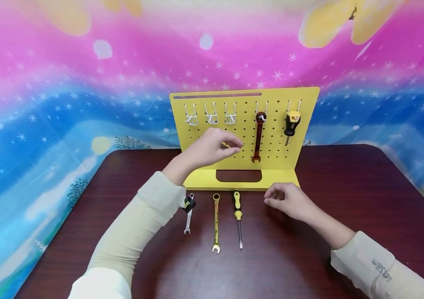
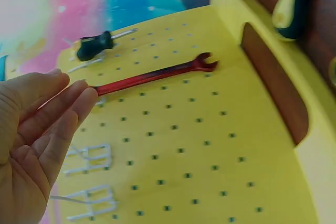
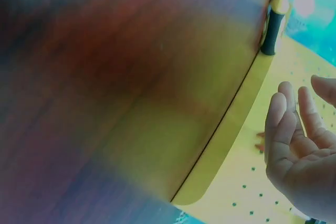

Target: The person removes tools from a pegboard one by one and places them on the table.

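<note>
My left hand (image 1: 217, 145) is raised in front of the yellow pegboard (image 1: 204, 151), fingers loosely bent with nothing between them. Just right of its fingertips, a red combination wrench (image 1: 258, 139) hangs from a white hook, apart from the hand in the head view. The left wrist view has the fingers covering that wrench's upper end. Low by the board's right front edge, my right hand (image 1: 288, 201) hovers over the table with relaxed, empty fingers. Nearest to it lies a yellow-and-black screwdriver (image 1: 237, 211). A short screwdriver (image 1: 292, 124) hangs at the board's right.
On the dark red table (image 1: 152, 265) lie a gold combination wrench (image 1: 216, 224) and a small silver wrench (image 1: 188, 220), partly covered by a black item by the left cuff. Several white hooks (image 1: 211, 116) on the board's left hold nothing. A colourful cloth (image 1: 141, 83) hangs behind.
</note>
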The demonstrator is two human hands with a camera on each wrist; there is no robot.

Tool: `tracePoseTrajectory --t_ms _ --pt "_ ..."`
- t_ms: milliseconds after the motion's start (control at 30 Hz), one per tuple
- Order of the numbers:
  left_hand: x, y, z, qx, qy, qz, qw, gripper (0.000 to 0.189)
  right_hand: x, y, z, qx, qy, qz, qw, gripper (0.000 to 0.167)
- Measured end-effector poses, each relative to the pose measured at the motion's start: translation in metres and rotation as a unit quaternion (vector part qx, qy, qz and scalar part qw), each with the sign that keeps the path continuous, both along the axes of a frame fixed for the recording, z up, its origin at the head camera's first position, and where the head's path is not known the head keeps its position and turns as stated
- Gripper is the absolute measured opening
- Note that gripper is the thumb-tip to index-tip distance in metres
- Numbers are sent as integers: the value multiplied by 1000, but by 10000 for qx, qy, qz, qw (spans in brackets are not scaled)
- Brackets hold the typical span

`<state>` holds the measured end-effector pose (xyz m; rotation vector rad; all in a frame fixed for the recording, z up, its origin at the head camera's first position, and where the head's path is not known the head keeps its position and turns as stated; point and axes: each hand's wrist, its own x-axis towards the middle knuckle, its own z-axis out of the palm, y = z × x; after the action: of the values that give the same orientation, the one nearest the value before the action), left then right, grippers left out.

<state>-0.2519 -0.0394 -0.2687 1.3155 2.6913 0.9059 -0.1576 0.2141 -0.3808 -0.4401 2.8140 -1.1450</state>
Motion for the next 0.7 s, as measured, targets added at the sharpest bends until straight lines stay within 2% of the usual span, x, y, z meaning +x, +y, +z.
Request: tracePoseTrajectory --t_ms 133,333,500,700 --pt "-3 2 16 92 159 -13 9998 22 -8 6 2 -45 -11 -287 9996 7" --pt "-10 10 35 332 119 22 9994 22 -20 12 2 -188 121 -591 9980 17" --pt "-18 17 39 466 128 51 9988 23 -29 12 1 -335 204 -734 9965 21" --pt "-29 27 37 622 134 191 9978 24 -41 12 -3 -412 170 -920 9948 27"
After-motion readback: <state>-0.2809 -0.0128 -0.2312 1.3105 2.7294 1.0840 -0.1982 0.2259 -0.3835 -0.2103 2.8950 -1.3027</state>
